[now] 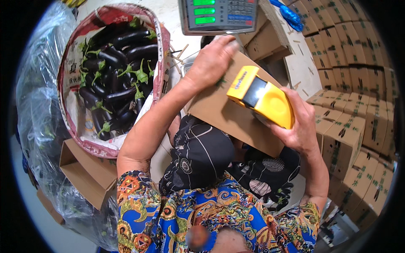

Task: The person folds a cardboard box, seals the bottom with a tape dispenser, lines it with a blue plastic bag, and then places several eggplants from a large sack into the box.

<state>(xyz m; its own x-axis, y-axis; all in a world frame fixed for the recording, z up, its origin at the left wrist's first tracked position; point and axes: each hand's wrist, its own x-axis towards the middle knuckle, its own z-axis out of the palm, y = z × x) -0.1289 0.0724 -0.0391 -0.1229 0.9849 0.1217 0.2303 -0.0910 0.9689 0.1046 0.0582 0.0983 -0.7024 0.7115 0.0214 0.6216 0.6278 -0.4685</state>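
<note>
A brown cardboard box (236, 114) lies aslant over my knees, its flat face up. My left hand (213, 61) rests on its far left part, fingers bent toward the far edge and slightly blurred. The right hand (299, 120) is wrapped around the rear of a yellow tape dispenser (270, 101). This dispenser is over the right half of the box, its front end pointing to the upper left. Whether it touches the cardboard I cannot tell. My right fingertips are partly hidden beneath it.
Left stands a red-rimmed sack (161, 63) of dark purple eggplants (114, 80). A digital scale (219, 17) stands beyond the box. Stacked cartons (352, 105) fill the right side. An open carton (86, 170) and clear plastic sheeting (42, 122) lie left.
</note>
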